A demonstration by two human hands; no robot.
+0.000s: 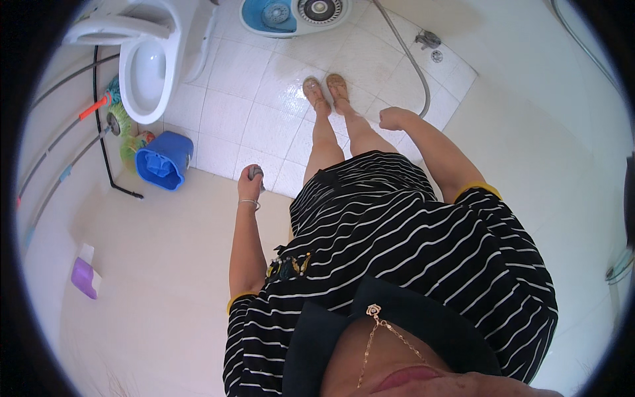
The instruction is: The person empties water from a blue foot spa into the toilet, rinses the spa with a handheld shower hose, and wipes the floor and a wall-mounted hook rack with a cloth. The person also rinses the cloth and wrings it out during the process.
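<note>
My left hand (248, 182), with a bracelet at its wrist, is closed around a small grey wad (255, 172), perhaps a cloth. It hangs beside my striped dress (357, 218). My right hand (395, 119) is held out in front of me, its fingers curled. A grey flexible shower hose (404, 49) curves over the floor and disappears behind that wrist. Whether the hand grips the hose or anything else is hidden. My feet stand in brown sandals (337, 85) on the white tiled floor (270, 116), which shines wet near them.
Ahead is a blue-and-white spin mop bucket (270, 32). At left are a white toilet (173, 79), a blue bucket (171, 144) with blue cloth, mops (94, 108) and a black pipe (103, 154). A floor drain (436, 56) lies at right beside a grey item (427, 39).
</note>
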